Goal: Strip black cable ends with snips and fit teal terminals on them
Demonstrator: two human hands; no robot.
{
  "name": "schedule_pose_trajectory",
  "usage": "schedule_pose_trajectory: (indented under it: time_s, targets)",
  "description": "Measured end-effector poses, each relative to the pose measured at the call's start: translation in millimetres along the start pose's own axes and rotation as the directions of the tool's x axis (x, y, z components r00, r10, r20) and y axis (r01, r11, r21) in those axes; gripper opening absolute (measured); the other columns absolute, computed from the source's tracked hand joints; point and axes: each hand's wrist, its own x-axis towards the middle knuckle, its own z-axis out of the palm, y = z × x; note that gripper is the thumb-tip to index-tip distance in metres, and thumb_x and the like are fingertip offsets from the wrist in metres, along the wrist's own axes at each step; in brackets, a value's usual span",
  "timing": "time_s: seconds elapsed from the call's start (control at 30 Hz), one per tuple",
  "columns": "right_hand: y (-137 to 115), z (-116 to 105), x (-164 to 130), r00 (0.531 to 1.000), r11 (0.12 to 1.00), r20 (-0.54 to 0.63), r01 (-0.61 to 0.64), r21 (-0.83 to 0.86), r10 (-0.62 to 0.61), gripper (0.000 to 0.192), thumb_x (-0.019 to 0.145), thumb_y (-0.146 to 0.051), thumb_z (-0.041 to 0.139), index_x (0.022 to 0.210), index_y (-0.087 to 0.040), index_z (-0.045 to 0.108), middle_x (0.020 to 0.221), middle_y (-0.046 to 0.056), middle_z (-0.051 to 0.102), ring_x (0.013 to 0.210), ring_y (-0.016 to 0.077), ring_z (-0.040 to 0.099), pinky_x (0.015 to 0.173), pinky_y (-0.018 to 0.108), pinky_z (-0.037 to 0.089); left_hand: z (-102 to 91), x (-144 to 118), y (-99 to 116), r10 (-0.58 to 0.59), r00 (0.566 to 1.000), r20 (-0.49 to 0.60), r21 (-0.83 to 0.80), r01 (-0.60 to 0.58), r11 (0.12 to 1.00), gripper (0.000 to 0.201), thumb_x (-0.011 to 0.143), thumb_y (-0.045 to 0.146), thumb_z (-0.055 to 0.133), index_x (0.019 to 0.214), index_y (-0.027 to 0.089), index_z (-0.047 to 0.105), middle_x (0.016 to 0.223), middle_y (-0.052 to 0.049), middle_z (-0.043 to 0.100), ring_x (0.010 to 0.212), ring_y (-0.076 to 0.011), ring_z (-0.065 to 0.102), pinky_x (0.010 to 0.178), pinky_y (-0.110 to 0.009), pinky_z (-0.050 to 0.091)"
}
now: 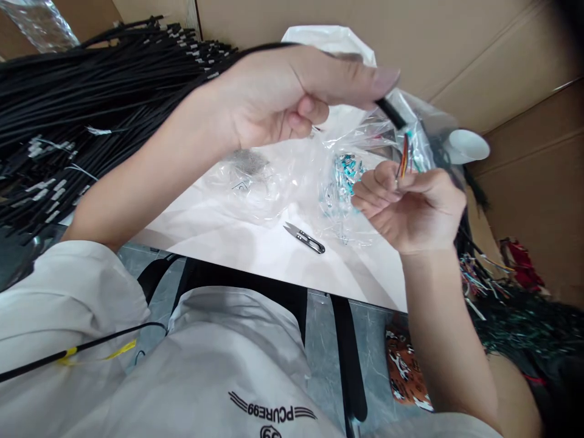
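My left hand [292, 91] is closed around a black cable [391, 114], its thumb pressed along the jacket near the end. Thin coloured wires [405, 152], red, yellow and dark among them, come out of that cable end. Just below, my right hand [406, 204] pinches the wires' tips between thumb and forefinger. Thread snips [305, 238] lie on the white table [255, 243] below both hands. Behind my right hand, a clear bag holds small teal and silver pieces [349, 170]. Another clear bag with fine grey pieces [249, 163] lies beneath my left forearm.
Bundles of black cables [91, 103] with white-tagged ends fill the left side. A white cup [469, 146] stands at the right, near cardboard walls [529, 55]. Stripped cable ends [483, 277] and an orange patterned item [406, 371] are at lower right.
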Motion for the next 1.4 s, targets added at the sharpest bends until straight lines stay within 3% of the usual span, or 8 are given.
schedule_pose_trajectory:
  time_s: [0.1,0.23,0.33,0.47,0.73,0.9,1.0,1.4]
  targets:
    - [6,-22,3,0.966,0.944,-0.241,0.009,-0.33,-0.094,0.016,0.077,-0.021,0.058,0.062,-0.022,0.054,0.059,-0.002,0.04,0.054,0.0099,0.035,0.054,0.033,0.027,-5.6,-6,7,0.135,0.99,0.045,0.033,-0.137,0.99,0.025,0.103,0.005,0.046,0.079,0.01,0.048,0.066,0.009,0.055,0.039,0.0089,0.037,0.045,-0.008,0.011]
    - [5,-42,7,0.95,0.512,-0.298,-0.212,-0.833,-0.091,0.011,0.079,-0.018,0.059,0.068,-0.017,0.062,0.064,0.003,0.056,0.06,0.011,0.044,0.061,0.033,0.032,-14.0,-6,9,0.154,0.988,0.006,0.11,-0.154,0.982,0.031,0.098,-0.002,0.043,0.071,0.012,0.038,0.063,0.012,0.049,0.044,0.0105,0.036,0.052,-0.009,0.009]
    - [4,-42,9,0.958,0.239,-0.284,-0.286,-0.928,0.041,0.009,0.08,-0.019,0.062,0.073,-0.015,0.066,0.074,0.012,0.068,0.068,0.0163,0.051,0.065,0.034,0.033,-18.9,-2,7,0.138,0.99,0.015,0.107,-0.138,0.985,0.03,0.095,-0.006,0.038,0.069,0.008,0.041,0.063,0.013,0.044,0.047,0.0112,0.037,0.056,-0.01,0.01]
    - [8,-39,11,0.934,0.084,-0.346,-0.353,-0.932,0.083,0.011,0.081,-0.022,0.064,0.074,-0.015,0.07,0.081,0.019,0.072,0.07,0.0213,0.055,0.062,0.036,0.028,-18.1,0,5,0.179,0.984,-0.012,0.061,-0.178,0.982,0.02,0.096,0.004,0.054,0.076,0.007,0.051,0.067,0.011,0.053,0.05,0.0081,0.043,0.054,-0.012,0.01]
    - [9,-48,12,0.932,0.195,-0.361,-0.348,-0.917,-0.038,0.021,0.083,-0.033,0.071,0.068,-0.02,0.064,0.066,0.007,0.065,0.065,0.0221,0.06,0.065,0.035,0.04,-18.0,3,-5,0.126,0.99,0.062,0.122,-0.132,0.984,0.017,0.092,0.007,0.068,0.08,0.01,0.056,0.074,0.006,0.059,0.046,0.0039,0.028,0.046,-0.011,0.015]
    - [10,-55,13,0.962,0.669,-0.27,-0.182,-0.721,-0.029,0.017,0.09,-0.032,0.059,0.085,-0.017,0.067,0.074,0.005,0.07,0.058,0.0178,0.066,0.061,0.033,0.051,-22.8,12,-13,0.116,0.989,0.087,0.107,-0.125,0.986,0.028,0.086,0.012,0.075,0.069,0.013,0.053,0.065,0.007,0.045,0.05,0.0007,0.028,0.046,-0.017,0.013]
    - [9,-58,15,0.979,0.821,-0.203,-0.096,-0.563,-0.025,0.029,0.088,-0.046,0.068,0.084,-0.017,0.067,0.071,0.004,0.069,0.059,0.0171,0.066,0.057,0.031,0.054,-23.6,18,-18,0.103,0.994,0.038,0.139,-0.108,0.984,0.03,0.079,0.013,0.08,0.067,0.015,0.052,0.063,0.007,0.042,0.049,-0.0011,0.025,0.047,-0.022,0.01]
    - [-10,-10,0,0.995,0.987,-0.026,0.091,-0.132,-0.095,0.027,0.088,-0.047,0.072,0.086,-0.02,0.07,0.07,0.0,0.07,0.055,0.0122,0.066,0.052,0.025,0.057,-17.6,25,-30,0.031,1.0,-0.001,0.217,-0.03,0.976,0.041,0.059,0.022,0.09,0.062,0.018,0.05,0.064,0.007,0.038,0.05,-0.0053,0.025,0.046,-0.024,0.017]
